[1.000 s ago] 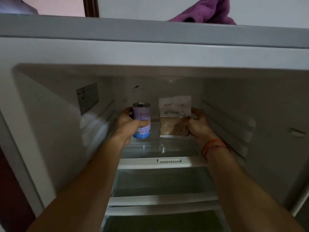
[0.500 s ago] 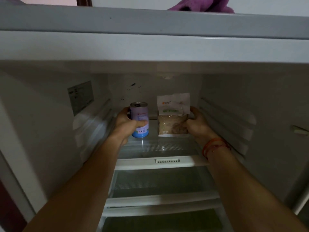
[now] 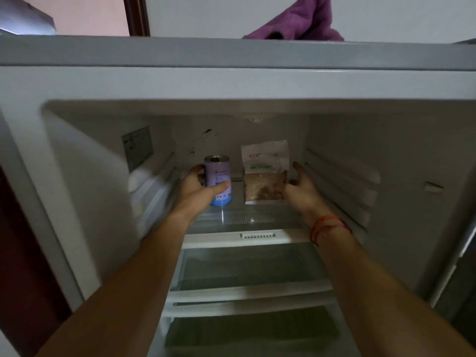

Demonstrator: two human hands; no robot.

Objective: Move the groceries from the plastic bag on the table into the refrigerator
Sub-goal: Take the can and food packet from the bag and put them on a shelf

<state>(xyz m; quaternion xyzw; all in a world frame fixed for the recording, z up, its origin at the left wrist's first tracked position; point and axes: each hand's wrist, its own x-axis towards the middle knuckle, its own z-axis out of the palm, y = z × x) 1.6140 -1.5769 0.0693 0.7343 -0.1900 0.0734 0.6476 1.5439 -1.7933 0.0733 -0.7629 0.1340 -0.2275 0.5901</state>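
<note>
Inside the open refrigerator [image 3: 85,161], a purple and blue drink can [image 3: 217,180] stands upright on the top glass shelf [image 3: 247,217]. My left hand [image 3: 198,191] wraps it, thumb across its front and fingers behind. To its right a white and clear pouch of brown grains [image 3: 265,173] stands upright on the same shelf, against the back wall. My right hand [image 3: 300,188] is at the pouch's right edge with its fingers lifted apart from it; only the thumb tip touches the lower corner. The plastic bag and table are out of view.
Below the top shelf lie two more glass shelves [image 3: 247,269] and a drawer [image 3: 252,333]. Ribbed rails [image 3: 340,186] line the right wall, and a label [image 3: 137,146] sits on the left wall. A purple cloth [image 3: 301,21] lies on top of the refrigerator.
My right hand's fingers have come off the pouch's right edge and spread. The can and pouch stay in place on the shelf; my left hand still grips the can. The camera tilted slightly.
</note>
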